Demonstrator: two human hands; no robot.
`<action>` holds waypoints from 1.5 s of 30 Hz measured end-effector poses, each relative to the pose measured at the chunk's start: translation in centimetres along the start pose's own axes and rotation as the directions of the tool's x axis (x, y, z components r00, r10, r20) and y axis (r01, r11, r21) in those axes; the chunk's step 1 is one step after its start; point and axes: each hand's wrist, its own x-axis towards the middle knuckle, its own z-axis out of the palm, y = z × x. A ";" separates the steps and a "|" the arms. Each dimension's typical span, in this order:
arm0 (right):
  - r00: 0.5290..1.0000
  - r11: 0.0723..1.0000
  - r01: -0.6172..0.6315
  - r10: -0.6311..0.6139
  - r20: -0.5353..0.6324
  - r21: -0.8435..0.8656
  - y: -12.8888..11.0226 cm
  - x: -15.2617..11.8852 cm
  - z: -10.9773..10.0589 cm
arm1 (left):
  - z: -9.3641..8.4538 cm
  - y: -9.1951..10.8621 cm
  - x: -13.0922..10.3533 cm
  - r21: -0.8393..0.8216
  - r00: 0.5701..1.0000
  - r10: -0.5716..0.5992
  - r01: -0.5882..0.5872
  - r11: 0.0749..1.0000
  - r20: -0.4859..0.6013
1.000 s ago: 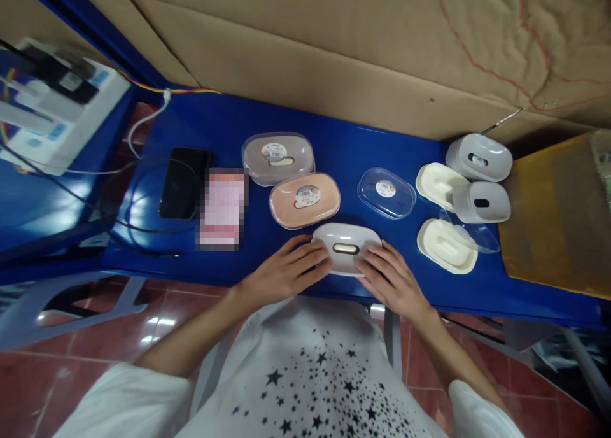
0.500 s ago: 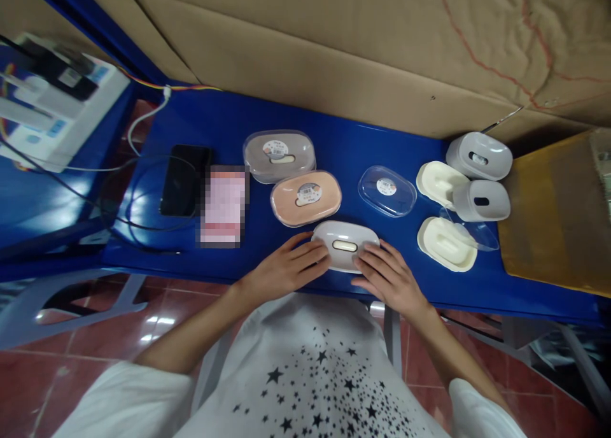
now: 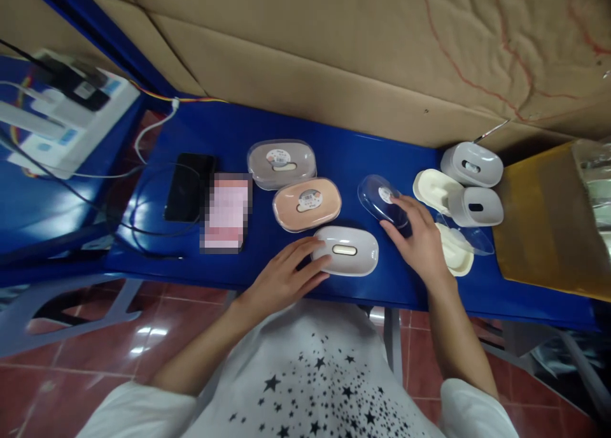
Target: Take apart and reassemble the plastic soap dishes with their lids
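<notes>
A light-grey oval plastic box (image 3: 361, 252) with a cream insert in its slot lies near the table's front edge. Around its left end, my left hand (image 3: 291, 269) holds it with the fingertips on top. My right hand (image 3: 421, 244) has the right end of a clear plastic lid (image 3: 375, 193) between thumb and fingers. That lid bears a round white label and looks tilted, its right end hidden by my fingers. Behind the grey box lie a peach oval box (image 3: 289, 212) and another lidded grey box (image 3: 260, 167), both labelled.
To the right are two grey covers (image 3: 482, 158), cream trays (image 3: 432, 186) and another clear lid (image 3: 477, 239), beside a yellow-taped carton (image 3: 539, 221). On the left lie a black phone (image 3: 188, 186), a blurred-out pink screen (image 3: 226, 212), cables and a power strip (image 3: 102, 116). Cardboard (image 3: 310, 62) stands behind.
My right hand has left the grey box, moved right and back, and taken hold of the clear lid, which now tilts. My left hand has stayed at the grey box.
</notes>
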 end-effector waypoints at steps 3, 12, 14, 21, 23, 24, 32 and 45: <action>0.999 0.988 0.005 -0.013 0.046 0.151 -1.8 -2.2 -1.1 | 0.6 0.1 -0.2 -0.010 0.999 -0.034 0.034 0.999 -0.029; 0.947 0.955 0.278 -0.290 0.135 0.102 -4.5 -7.0 -0.1 | 1.9 0.0 -0.3 -0.082 0.991 -0.121 0.116 0.990 -0.062; 0.934 0.946 0.306 -0.319 0.161 0.104 -4.2 -6.8 -0.2 | 1.8 0.0 -0.2 -0.086 0.992 -0.113 0.109 0.990 -0.047; 0.902 0.925 0.376 -0.378 0.208 0.051 -3.8 -6.3 -0.2 | 1.5 -0.3 -0.3 -0.141 0.992 -0.126 0.123 0.982 -0.014; 0.904 0.925 0.379 -0.378 0.200 0.037 -3.9 -6.1 0.1 | 1.6 -0.4 -0.2 -0.148 0.991 -0.134 0.133 0.980 0.000; 0.907 0.926 0.377 -0.375 0.193 0.029 -4.0 -6.1 0.2 | 1.6 -0.4 -0.2 -0.147 0.990 -0.140 0.139 0.979 0.003; 0.952 0.951 0.294 -0.284 0.109 -0.090 -2.3 -5.4 -0.3 | 1.7 0.4 -0.6 -0.137 0.981 -0.190 0.192 0.972 0.025; 0.999 0.937 0.040 -0.038 0.013 -0.346 -1.3 -4.2 -2.9 | 1.3 1.5 0.9 -0.051 0.988 -0.156 0.155 0.987 -0.011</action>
